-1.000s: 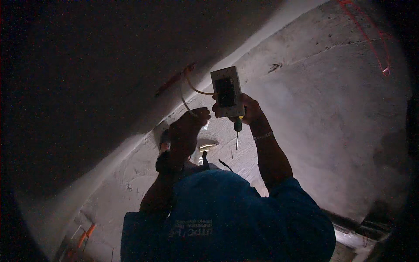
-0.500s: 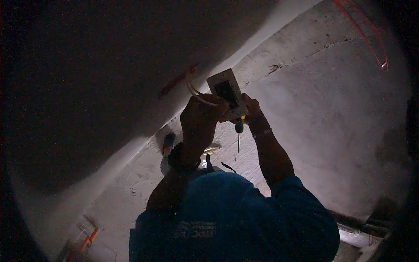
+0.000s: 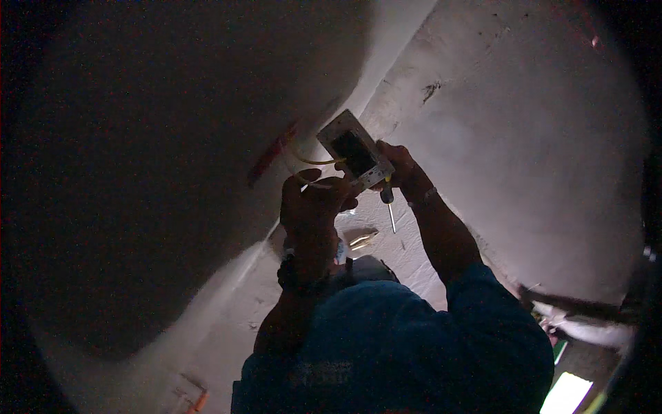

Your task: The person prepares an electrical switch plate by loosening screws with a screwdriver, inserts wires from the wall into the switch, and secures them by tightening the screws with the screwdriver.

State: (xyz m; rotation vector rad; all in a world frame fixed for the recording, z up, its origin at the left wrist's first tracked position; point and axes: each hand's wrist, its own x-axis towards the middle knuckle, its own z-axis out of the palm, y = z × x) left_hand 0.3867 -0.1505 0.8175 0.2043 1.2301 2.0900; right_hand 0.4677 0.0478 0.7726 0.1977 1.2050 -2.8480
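My right hand (image 3: 403,162) grips a rectangular switch plate (image 3: 334,127) with a dark module at its centre, together with a screwdriver (image 3: 388,196) whose blade hangs below the plate. A yellowish wire (image 3: 314,161) runs from a red-lined recess (image 3: 269,153) in the wall to the module. My left hand (image 3: 310,210) is closed around a pale second wire (image 3: 296,176) just below and left of the plate; its fingertips are partly in shadow.
The shadowed wall (image 3: 172,172) fills the left, meeting a rough pale floor (image 3: 524,159). Below my arms show a foot and something metallic (image 3: 362,240). Dark lengths of material (image 3: 586,303) and a bright panel (image 3: 565,393) are at lower right, orange pieces (image 3: 198,401) at lower left.
The plate has tilted further and shifted slightly left. My left hand rose toward it, then dropped a little and right. The surroundings have rotated in view.
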